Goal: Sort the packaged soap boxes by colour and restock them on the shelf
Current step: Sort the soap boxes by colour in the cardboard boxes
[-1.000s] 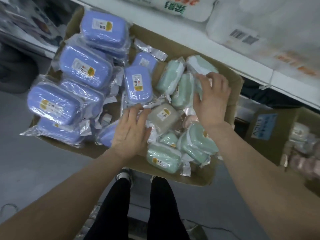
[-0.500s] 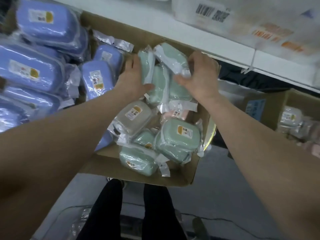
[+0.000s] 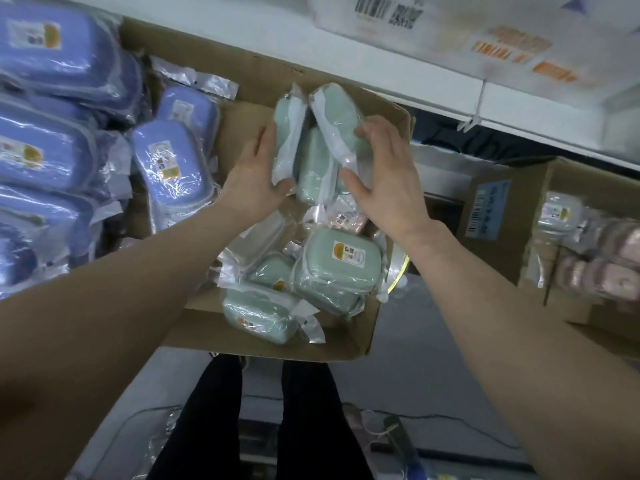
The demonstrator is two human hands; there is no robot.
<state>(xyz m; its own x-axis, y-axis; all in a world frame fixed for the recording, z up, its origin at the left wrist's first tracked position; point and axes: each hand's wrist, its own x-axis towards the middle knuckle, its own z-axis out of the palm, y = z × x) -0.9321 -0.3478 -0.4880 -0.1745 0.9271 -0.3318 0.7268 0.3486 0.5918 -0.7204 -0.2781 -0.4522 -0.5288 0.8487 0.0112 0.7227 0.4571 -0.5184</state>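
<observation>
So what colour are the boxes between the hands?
Those soap boxes are pale green; head view.

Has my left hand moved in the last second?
Yes, the left hand went from the near edge of the carton toward its far wall, onto the green boxes.

No wording or number is legible.

- Green plastic-wrapped soap box (image 3: 332,271) below the fingers (image 3: 372,133): white sticker with an orange mark, print too small to read.
- White package (image 3: 450,36) on the shelf above the fingers: black barcode and blurred orange print.
- Brown cardboard carton (image 3: 516,202) right of the fingers: blue barcode label, characters unreadable.
</observation>
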